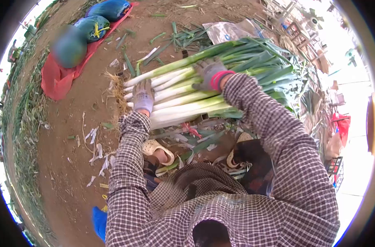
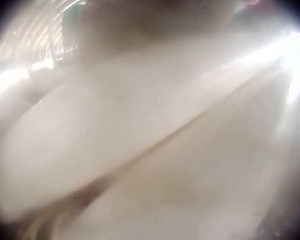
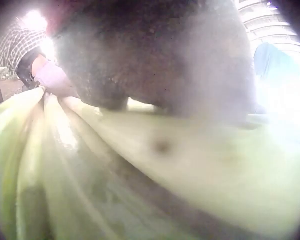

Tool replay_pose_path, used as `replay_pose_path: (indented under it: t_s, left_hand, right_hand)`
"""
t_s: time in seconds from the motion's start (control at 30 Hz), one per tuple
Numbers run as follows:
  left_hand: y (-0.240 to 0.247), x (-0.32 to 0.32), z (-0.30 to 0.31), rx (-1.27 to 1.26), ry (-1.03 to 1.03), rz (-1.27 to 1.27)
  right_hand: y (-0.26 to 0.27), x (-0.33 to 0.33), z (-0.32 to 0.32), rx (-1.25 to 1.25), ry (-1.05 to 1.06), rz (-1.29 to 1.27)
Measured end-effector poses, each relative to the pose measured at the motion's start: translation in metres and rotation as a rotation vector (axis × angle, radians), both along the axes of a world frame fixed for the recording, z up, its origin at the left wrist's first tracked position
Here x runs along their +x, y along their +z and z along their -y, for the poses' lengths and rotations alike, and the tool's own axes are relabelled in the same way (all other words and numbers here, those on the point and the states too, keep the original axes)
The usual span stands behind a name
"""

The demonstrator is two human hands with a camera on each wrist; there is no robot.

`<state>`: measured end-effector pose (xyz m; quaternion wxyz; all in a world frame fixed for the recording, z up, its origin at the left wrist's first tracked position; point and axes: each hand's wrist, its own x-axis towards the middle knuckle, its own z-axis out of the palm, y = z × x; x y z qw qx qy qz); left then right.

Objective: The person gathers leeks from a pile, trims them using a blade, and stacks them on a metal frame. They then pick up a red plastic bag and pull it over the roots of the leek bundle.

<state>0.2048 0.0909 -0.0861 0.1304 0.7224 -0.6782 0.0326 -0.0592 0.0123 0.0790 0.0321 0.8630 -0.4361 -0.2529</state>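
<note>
A wide bundle of leeks (image 1: 175,101) lies side by side, white shanks and roots to the left, green leaves to the right. My left hand (image 1: 144,95), in a grey-lavender glove, rests on the white shanks near the roots with its fingers extended. Farther right, my right hand (image 1: 210,74), in a grey glove with a pink cuff, lies over the shanks where they turn green, thumb apart from the fingers. Blurred white shanks (image 2: 115,120) fill the left wrist view. In the right wrist view, the dark glove (image 3: 155,55) covers pale green leeks (image 3: 65,165).
Full blue-green bags (image 1: 93,29) stand on a red sheet (image 1: 55,80) at the back left. A clear plastic sheet (image 1: 230,31) and loose leaves (image 1: 187,39) lie behind the bundle. Trimmings and white strips (image 1: 99,150) litter the soil near my shoes (image 1: 158,150).
</note>
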Motion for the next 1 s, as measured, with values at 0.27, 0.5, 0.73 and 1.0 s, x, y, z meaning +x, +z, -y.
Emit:
replay_pose_path:
  t_s: [0.27,0.5,0.73,1.0]
  left_hand:
    - [-0.005,0.000,-0.001,0.000,0.008,0.007]
    - [0.009,0.014,0.014,0.059,0.019,-0.248]
    - [0.021,0.022,0.000,0.064,-0.049,-0.295]
    - [0.053,0.004,0.025,0.216,-0.131,-0.281]
  right_hand:
    - [0.021,-0.015,0.018,0.102,0.008,-0.019]
    - [-0.022,0.013,0.043,0.082,-0.062,0.064]
    - [-0.028,0.021,0.040,0.055,0.010,-0.059]
    - [-0.040,0.025,0.051,0.098,-0.023,-0.052]
